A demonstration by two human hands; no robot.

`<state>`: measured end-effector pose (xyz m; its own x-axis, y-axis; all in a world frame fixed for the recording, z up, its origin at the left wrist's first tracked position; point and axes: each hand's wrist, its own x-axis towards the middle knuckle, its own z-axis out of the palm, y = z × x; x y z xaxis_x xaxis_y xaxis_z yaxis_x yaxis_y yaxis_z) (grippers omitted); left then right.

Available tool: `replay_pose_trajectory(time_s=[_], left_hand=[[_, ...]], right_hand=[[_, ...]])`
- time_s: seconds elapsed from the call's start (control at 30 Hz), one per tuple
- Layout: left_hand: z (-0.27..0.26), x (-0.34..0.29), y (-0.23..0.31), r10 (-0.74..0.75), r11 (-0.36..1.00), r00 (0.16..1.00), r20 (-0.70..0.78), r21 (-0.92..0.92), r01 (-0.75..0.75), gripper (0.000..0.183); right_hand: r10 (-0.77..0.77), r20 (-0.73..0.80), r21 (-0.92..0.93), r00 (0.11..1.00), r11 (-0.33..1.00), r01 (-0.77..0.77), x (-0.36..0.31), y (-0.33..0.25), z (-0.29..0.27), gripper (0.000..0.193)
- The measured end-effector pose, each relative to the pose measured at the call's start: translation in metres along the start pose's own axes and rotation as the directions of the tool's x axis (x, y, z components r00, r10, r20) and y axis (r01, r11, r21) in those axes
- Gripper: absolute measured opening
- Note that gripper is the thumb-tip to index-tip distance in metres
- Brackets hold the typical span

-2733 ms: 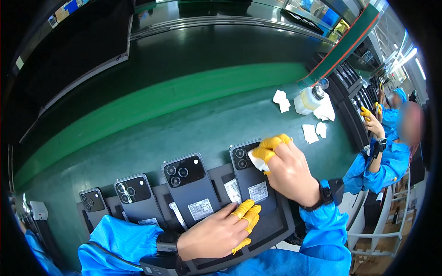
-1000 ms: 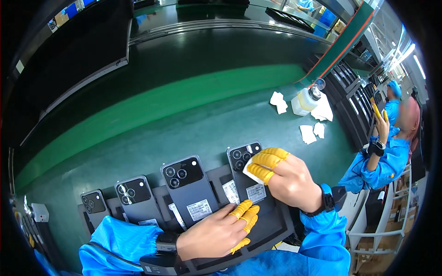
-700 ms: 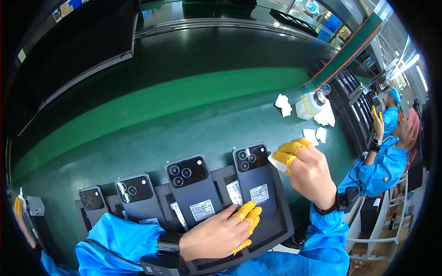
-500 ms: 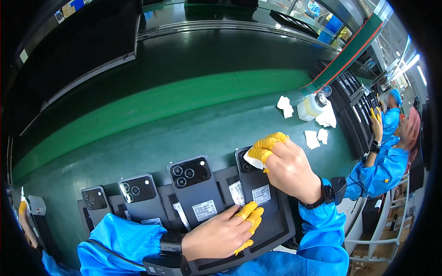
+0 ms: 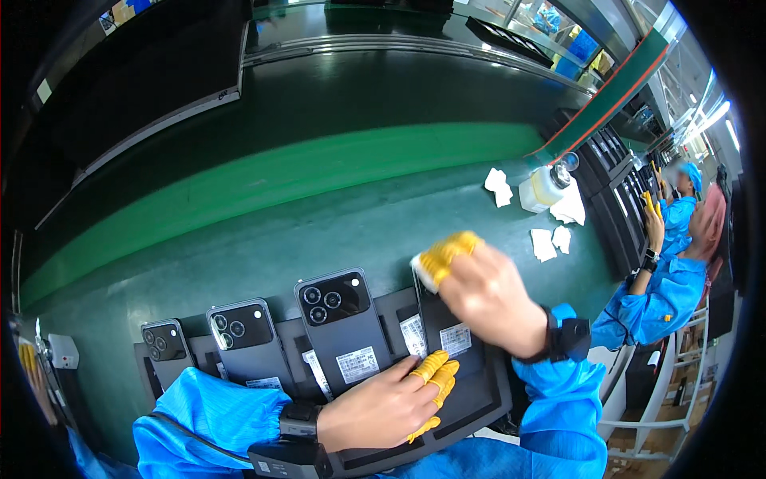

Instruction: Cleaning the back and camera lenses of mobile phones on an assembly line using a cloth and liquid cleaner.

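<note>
Four dark phones lie camera side up in a black tray (image 5: 471,411) on the green counter (image 5: 319,215), and work centres on the rightmost phone (image 5: 440,315). The right hand (image 5: 488,279), blurred, has its yellow-covered fingers closed on a folded white cloth (image 5: 424,274) at that phone's top end, hiding most of the camera block. Whether the cloth touches the glass cannot be told.

The left hand (image 5: 379,407) lies palm down with fingers loosely extended over the phone's lower end and the tray, apparently steadying them rather than gripping anything.

Wiping of this phone looks to be under way, not finished. The third phone (image 5: 343,335), second phone (image 5: 249,355) and leftmost phone (image 5: 169,363) stand with camera blocks uncovered and no cloth on them; whether they are wiped or waiting cannot be judged from their look. Farther right, a bottle (image 5: 538,193) stands upright among loose white pieces (image 5: 499,188), apart from both hands.
</note>
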<state>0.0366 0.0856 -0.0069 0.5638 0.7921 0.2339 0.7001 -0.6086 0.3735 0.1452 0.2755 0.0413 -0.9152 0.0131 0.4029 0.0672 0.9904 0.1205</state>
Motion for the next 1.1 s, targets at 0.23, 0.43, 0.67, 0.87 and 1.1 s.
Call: replay_pose_trajectory(time_s=[0.23, 0.43, 0.67, 0.87, 1.1], left_hand=[[-0.004, 0.002, 0.002, -0.022, 0.999, 0.999, -0.024, 0.046, 0.023, 0.049], [-0.005, 0.001, 0.0, -0.026, 1.0, 0.999, -0.041, 0.003, 0.026, 0.049], [-0.004, 0.003, 0.002, -0.005, 0.997, 1.0, -0.018, 0.08, 0.007, 0.051], [-0.006, 0.003, 0.0, -0.024, 0.999, 0.999, -0.031, 0.043, 0.025, 0.052], [0.0, 0.002, 0.001, -0.02, 1.0, 0.997, -0.074, -0.004, 0.02, 0.045]], right_hand=[[0.138, -0.022, 0.004, 0.99, 0.99, -0.138, -0.011, 0.028, -0.007, 0.015], [0.013, 0.033, 0.015, 0.999, 1.0, -0.014, -0.008, 0.007, -0.004, 0.019], [0.276, 0.032, -0.255, 0.961, 0.931, -0.259, -0.05, 0.034, -0.047, 0.018], [0.284, -0.013, -0.037, 0.959, 0.958, -0.285, -0.044, 0.005, -0.036, 0.012], [0.192, -0.056, 0.151, 0.98, 0.972, -0.182, -0.047, -0.019, -0.017, 0.032]])
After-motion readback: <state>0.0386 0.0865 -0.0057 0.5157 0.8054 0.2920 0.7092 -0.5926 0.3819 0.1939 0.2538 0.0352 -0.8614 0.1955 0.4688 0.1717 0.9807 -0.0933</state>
